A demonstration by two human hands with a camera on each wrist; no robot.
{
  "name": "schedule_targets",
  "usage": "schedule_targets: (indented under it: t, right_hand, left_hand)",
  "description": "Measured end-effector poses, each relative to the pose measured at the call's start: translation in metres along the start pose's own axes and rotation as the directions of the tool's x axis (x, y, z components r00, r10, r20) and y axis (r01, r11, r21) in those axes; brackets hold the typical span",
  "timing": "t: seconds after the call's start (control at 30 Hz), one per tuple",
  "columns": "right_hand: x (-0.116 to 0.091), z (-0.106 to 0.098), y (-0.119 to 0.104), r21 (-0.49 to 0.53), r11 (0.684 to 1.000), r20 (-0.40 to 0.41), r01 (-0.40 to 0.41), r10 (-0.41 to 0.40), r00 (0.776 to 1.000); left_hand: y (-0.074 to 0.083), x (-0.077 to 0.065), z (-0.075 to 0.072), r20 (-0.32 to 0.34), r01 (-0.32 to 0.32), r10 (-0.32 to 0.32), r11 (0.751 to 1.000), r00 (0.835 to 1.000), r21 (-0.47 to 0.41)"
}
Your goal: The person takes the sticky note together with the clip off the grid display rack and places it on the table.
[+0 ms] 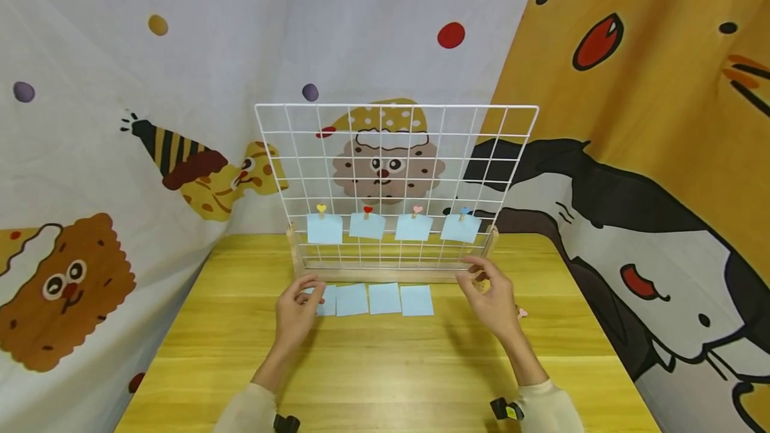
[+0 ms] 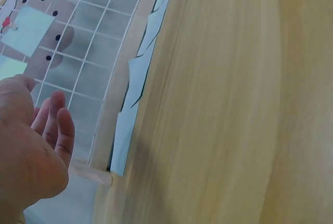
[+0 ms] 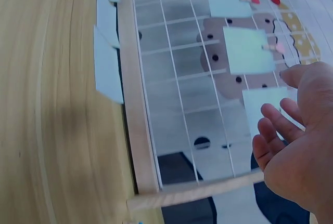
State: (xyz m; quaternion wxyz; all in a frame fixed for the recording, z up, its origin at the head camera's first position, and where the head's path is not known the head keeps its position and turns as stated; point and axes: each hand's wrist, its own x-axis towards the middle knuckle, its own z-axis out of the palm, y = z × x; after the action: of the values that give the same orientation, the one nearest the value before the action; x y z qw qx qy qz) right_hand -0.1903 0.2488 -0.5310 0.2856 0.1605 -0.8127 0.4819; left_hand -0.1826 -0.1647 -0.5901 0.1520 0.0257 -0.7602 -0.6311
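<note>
L hand (image 1: 295,313) & R hand (image 1: 496,299) nr grid rack (image 1: 379,276), fingers loosely apart; prob best pinching clips (image 1: 321,208) gently, keeping notes (image 1: 385,298) lvl.

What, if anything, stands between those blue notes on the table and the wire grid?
Between the blue sticky notes and the white wire grid, only the low wooden base shows. In the head view, the left hand partly hides the leftmost note.

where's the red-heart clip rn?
In the head view, the red-heart clip is on the white grid, just left of centre, at the top of the second hung blue note from the left, right of the yellow-heart clip.
</note>
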Motion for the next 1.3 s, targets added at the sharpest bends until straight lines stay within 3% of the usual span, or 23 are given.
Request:
schedule_targets:
  t: [0.23, 0.6, 1.0, 1.1, 1.23, 1.3]
  right_hand:
    - [0.006, 0.021, -0.011, 0.043, 0.996, 0.034, 0.073, -0.075, 0.997]
    - [0.022, 0.054, -0.031, 0.077, 0.991, 0.108, 0.107, -0.115, 0.987]
    - [0.041, 0.084, -0.059, 0.142, 0.979, 0.176, 0.146, -0.17, 0.97]
    - [0.045, 0.092, -0.064, 0.143, 0.978, 0.2, 0.151, -0.177, 0.964]
    - [0.05, 0.104, -0.071, 0.152, 0.972, 0.224, 0.179, -0.21, 0.952]
    - [0.053, 0.109, -0.075, 0.162, 0.967, 0.234, 0.198, -0.233, 0.944]
  left_hand:
    - [0.002, 0.004, -0.009, -0.025, -0.012, 0.011, 1.0, 1.0, -0.008]
    - [0.007, 0.023, -0.023, -0.076, -0.059, 0.06, 0.998, 0.995, 0.023]
    - [0.015, 0.04, -0.03, -0.079, -0.063, 0.063, 0.998, 0.995, 0.003]
    - [0.027, 0.042, -0.029, -0.072, -0.048, 0.05, 0.999, 0.996, 0.021]
    - [0.034, 0.048, -0.029, -0.057, -0.068, 0.069, 0.998, 0.996, 0.009]
    - [0.029, 0.054, -0.028, -0.047, -0.092, 0.092, 0.996, 0.995, 0.0]
